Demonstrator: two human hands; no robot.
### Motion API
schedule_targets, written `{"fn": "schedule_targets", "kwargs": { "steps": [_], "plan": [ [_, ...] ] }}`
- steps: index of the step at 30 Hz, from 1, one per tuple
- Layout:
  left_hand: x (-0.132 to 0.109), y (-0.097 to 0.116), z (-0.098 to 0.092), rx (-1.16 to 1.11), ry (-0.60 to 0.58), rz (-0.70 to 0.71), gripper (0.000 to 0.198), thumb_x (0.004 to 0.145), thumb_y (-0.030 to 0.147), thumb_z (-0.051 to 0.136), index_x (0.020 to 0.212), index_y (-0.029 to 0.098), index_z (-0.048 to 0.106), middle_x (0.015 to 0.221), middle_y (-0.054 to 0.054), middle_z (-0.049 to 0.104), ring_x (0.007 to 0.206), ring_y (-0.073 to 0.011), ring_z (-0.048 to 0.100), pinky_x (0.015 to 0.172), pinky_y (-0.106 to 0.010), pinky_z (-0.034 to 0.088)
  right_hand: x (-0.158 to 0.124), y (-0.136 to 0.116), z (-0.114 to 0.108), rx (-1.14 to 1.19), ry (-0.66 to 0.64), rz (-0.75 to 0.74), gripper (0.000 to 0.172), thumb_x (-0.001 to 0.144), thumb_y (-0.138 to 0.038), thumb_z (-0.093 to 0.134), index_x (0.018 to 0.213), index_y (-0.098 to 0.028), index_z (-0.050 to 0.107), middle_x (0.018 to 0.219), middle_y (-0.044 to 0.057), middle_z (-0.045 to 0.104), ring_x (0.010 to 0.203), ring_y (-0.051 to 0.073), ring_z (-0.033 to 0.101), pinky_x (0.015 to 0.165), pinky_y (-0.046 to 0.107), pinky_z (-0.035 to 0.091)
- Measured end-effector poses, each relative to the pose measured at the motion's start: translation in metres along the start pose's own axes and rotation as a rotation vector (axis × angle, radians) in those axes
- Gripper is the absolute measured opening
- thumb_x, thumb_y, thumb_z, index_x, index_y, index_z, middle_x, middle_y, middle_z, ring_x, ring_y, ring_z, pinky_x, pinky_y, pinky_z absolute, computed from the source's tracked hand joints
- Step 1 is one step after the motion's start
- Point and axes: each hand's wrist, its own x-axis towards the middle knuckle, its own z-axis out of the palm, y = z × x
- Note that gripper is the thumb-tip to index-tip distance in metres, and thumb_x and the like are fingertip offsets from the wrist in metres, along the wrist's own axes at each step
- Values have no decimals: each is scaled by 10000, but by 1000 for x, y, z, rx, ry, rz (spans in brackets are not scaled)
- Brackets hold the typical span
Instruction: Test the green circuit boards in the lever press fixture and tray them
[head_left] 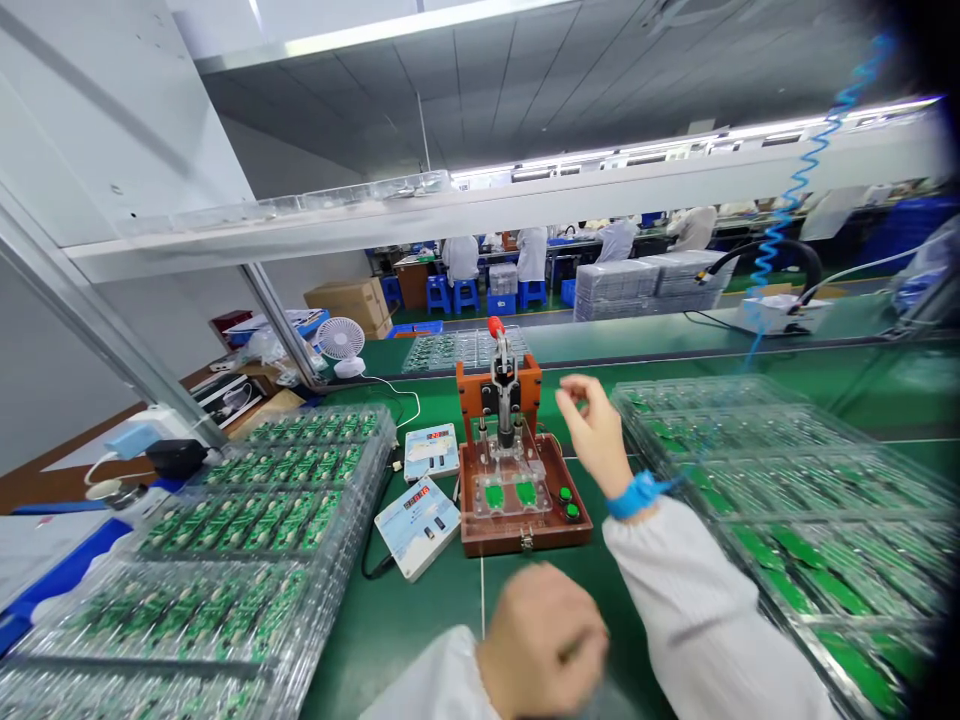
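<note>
My right hand [596, 432], with a blue wrist strap [636, 496], is raised just right of a brown test fixture [491, 540]. Its thumb and fingers are curled near each other, and whether anything is between them is too small to tell. Low in front of the fixture, my left hand [547, 640] is smeared by motion, its fingers hidden. Two green circuit boards [526, 493] lie in the fixture's clear plate. Above them stands an upright toggle clamp with a red handle tip [496, 327]. Two green buttons [572, 511] sit at the fixture's right side.
Stacked clear trays of boards stand at left [247, 540] and right [795, 500]. Two meters [418, 527] with red displays lie left of the fixture. A small fan [341, 342] and a blue coiled cord [795, 180] are behind. People in white sit farther back.
</note>
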Motion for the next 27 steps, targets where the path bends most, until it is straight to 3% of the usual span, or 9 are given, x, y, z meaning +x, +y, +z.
{"fn": "schedule_targets", "kwargs": {
  "steps": [2, 3, 4, 6, 9, 15, 19, 24, 27],
  "plan": [
    [13, -24, -25, 1, 183, -5, 256, 1015, 256, 463, 821, 239, 629, 831, -74, 665, 830, -224, 626, 781, -424, 546, -45, 21, 1, -27, -62, 15, 344, 1013, -460, 495, 1019, -161, 664, 983, 108, 700, 890, 237, 630, 801, 393, 517],
    [19, -36, -36, 36, 313, -53, 249, 1015, 237, 447, 843, 223, 627, 866, -81, 661, 870, -235, 624, 795, -430, 536, -64, 27, 3, -38, -112, 8, 332, 1006, -449, 511, 995, -169, 690, 989, 98, 708, 923, 248, 630, 834, 416, 516],
    [25, -48, -45, 92, 360, -100, 213, 1010, 243, 467, 901, 210, 646, 955, -91, 665, 952, -251, 620, 840, -442, 531, -80, 31, 6, -49, -159, 1, 320, 998, -439, 527, 1002, -178, 711, 1013, 92, 713, 967, 261, 626, 869, 441, 510],
    [35, -68, -54, 193, 365, -171, 198, 1006, 275, 503, 1077, 197, 671, 1133, -109, 643, 1103, -281, 584, 944, -479, 511, -100, 31, 13, -74, -232, -9, 297, 989, -417, 547, 1079, -204, 733, 1104, 93, 708, 1078, 294, 600, 927, 489, 487],
    [42, -83, -52, 281, 282, -229, 284, 1012, 295, 515, 1246, 192, 641, 1279, -128, 596, 1217, -308, 525, 1046, -526, 460, -107, 24, 20, -102, -290, -5, 277, 986, -389, 555, 1118, -227, 737, 1195, 106, 682, 1170, 324, 554, 952, 523, 463],
    [41, -83, -43, 179, 324, -242, 241, 991, 272, 533, 1198, 217, 643, 1282, -109, 601, 1243, -297, 515, 1079, -516, 425, -96, 20, 20, 13, -341, 44, 253, 950, -375, 588, 1091, -211, 719, 1193, 100, 695, 1169, 304, 596, 1017, 519, 482],
    [30, -79, -39, 39, 427, -292, 188, 986, 333, 558, 1098, 215, 652, 1095, -91, 669, 1079, -279, 598, 970, -470, 471, -105, 18, 15, 161, -364, 151, 271, 950, -378, 588, 1108, -185, 695, 971, 71, 751, 850, 208, 719, 804, 357, 598],
    [21, -65, -34, -18, 428, -336, 180, 924, 379, 664, 993, 215, 635, 892, -54, 677, 947, -269, 639, 852, -424, 511, -118, 6, 7, 325, -393, 247, 248, 921, -375, 633, 1040, -172, 708, 943, 70, 762, 827, 188, 739, 755, 299, 618],
    [19, -60, -34, -18, 407, -288, 170, 930, 371, 672, 864, 226, 614, 860, -43, 659, 883, -256, 644, 793, -406, 529, -119, -1, 5, 387, -414, 272, 188, 904, -356, 648, 1007, -208, 703, 901, 36, 761, 760, 172, 728, 710, 288, 621]
  ]
}}
